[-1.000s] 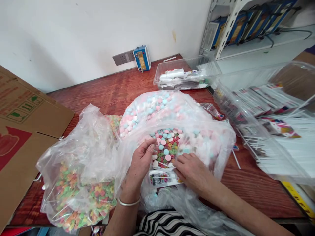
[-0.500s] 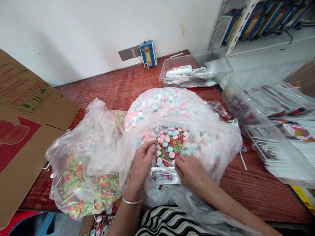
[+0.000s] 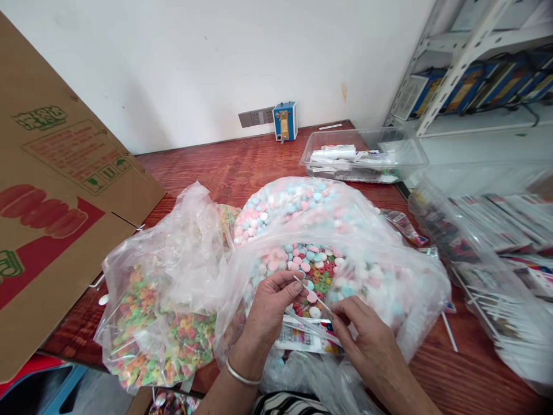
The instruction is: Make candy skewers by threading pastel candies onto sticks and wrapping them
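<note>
My left hand [image 3: 279, 300] is closed, thumb and fingers pinched at the upper end of a thin white stick [image 3: 317, 300]. My right hand [image 3: 367, 331] pinches the lower end of the same stick, which slants between both hands. Below them an open clear plastic bag [image 3: 410, 282] holds pink, blue and white round tablet candies [image 3: 305, 267] and red, green and yellow ring-shaped candies [image 3: 322, 282]. Under my hands lies a printed white packet [image 3: 298, 339], with more white sticks across it. Whatever else is between my left fingers is hidden.
To the left stand a bag of ring candies [image 3: 190, 328] and a cardboard box [image 3: 99, 230]. Clear plastic trays [image 3: 315, 155] with packets and sticks sit behind and at right. A blue device [image 3: 285, 122] leans at the wall socket [image 3: 254, 118]. A metal shelf [image 3: 458, 69] stands far right.
Both hands have lifted from the candies and come together on a white stick. Before, my left hand was at a blue candy and my right at the sticks. The view has shifted.
</note>
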`<state>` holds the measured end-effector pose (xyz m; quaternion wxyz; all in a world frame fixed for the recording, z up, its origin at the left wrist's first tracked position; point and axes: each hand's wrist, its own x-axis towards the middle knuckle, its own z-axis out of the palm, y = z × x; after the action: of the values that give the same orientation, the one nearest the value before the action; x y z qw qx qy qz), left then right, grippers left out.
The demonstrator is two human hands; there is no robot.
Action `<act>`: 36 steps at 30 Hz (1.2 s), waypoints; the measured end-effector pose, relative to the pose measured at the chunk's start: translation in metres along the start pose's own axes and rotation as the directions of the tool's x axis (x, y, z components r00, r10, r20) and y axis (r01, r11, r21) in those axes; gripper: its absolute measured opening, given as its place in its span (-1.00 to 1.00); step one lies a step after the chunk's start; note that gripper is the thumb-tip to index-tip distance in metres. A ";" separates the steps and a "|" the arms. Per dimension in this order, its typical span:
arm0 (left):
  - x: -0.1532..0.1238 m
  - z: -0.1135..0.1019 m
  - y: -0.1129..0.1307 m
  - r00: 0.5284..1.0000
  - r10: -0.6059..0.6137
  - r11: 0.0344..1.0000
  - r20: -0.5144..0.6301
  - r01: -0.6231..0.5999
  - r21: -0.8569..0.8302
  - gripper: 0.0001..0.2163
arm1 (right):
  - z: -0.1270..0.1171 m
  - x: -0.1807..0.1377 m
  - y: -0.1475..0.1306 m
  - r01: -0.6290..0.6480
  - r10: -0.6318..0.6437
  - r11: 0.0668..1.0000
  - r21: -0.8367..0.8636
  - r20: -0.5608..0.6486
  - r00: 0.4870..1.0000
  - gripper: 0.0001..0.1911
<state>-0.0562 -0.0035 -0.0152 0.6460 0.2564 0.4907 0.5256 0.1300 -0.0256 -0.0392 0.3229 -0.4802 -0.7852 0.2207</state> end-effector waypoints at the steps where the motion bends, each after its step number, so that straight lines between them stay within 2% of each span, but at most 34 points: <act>1: 0.000 0.001 0.000 1.000 0.008 1.000 0.003 -0.008 -0.002 -0.73 | 0.000 -0.001 0.000 -0.001 0.001 1.000 0.007 0.007 1.000 -0.86; 6: -0.003 0.002 0.000 0.999 0.041 0.999 0.017 -0.040 -0.012 -0.77 | -0.001 0.000 -0.001 -0.031 0.030 0.997 0.063 0.011 0.999 -0.86; 10: 0.001 -0.002 -0.003 0.995 0.047 0.999 0.089 -0.048 0.005 -0.81 | -0.005 0.001 -0.007 -0.106 0.093 0.972 0.211 0.069 0.993 -0.84; 12: 0.008 -0.005 -0.005 0.993 0.036 0.993 0.112 -0.048 0.108 -0.79 | -0.008 0.002 -0.008 -0.152 0.134 0.954 0.260 0.086 0.987 -0.81; 14: 0.017 -0.006 -0.005 0.993 0.086 0.938 0.083 -0.109 0.329 -0.75 | -0.013 0.004 -0.004 -0.212 0.216 0.940 0.268 0.014 0.976 -0.82; 15: 0.022 -0.006 -0.004 0.985 0.156 0.860 0.079 -0.175 0.480 -0.74 | -0.016 0.004 -0.002 -0.249 0.271 0.927 0.280 -0.040 0.962 -0.84; 16: 0.028 -0.005 -0.003 0.965 0.242 0.734 0.104 -0.252 0.630 -0.74 | -0.020 0.005 0.001 -0.289 0.330 0.904 0.314 -0.086 0.940 -0.84; 18: 0.039 0.001 -0.002 0.896 0.377 0.381 0.234 -0.380 0.843 -0.74 | -0.028 0.006 0.005 -0.353 0.443 0.820 0.450 -0.110 0.890 -0.81; 20: 0.050 0.010 -0.003 0.850 0.383 0.065 0.363 -0.416 0.907 -0.72 | -0.035 0.006 0.006 -0.374 0.506 0.708 0.599 -0.060 0.860 -0.75; 22: 0.062 0.019 -0.007 0.847 0.348 -0.091 0.403 -0.397 0.913 -0.71 | -0.038 0.005 0.005 -0.375 0.515 0.631 0.679 -0.005 0.857 -0.72; 24: 0.072 0.025 -0.013 0.856 0.333 -0.136 0.395 -0.371 0.918 -0.72 | -0.039 0.003 0.004 -0.390 0.510 0.606 0.693 0.038 0.859 -0.71; 29: 0.087 0.024 -0.017 0.872 0.344 -0.143 0.349 -0.319 0.937 -0.77 | -0.030 -0.004 0.011 -0.433 0.498 0.602 0.671 0.108 0.860 -0.72; 33: 0.080 0.016 -0.006 0.872 0.355 -0.133 0.337 -0.310 0.942 -0.78 | -0.021 -0.009 0.020 -0.452 0.479 0.606 0.654 0.153 0.865 -0.77; 36: 0.071 0.012 -0.002 0.865 0.318 -0.151 0.389 -0.359 0.921 -0.77 | -0.018 -0.008 0.022 -0.460 0.475 0.612 0.643 0.165 0.864 -0.78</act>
<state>-0.0475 0.0641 -0.0379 0.1087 0.7625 0.6183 0.1567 0.1592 -0.0222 -0.0441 0.4116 -0.5232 -0.4980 0.5557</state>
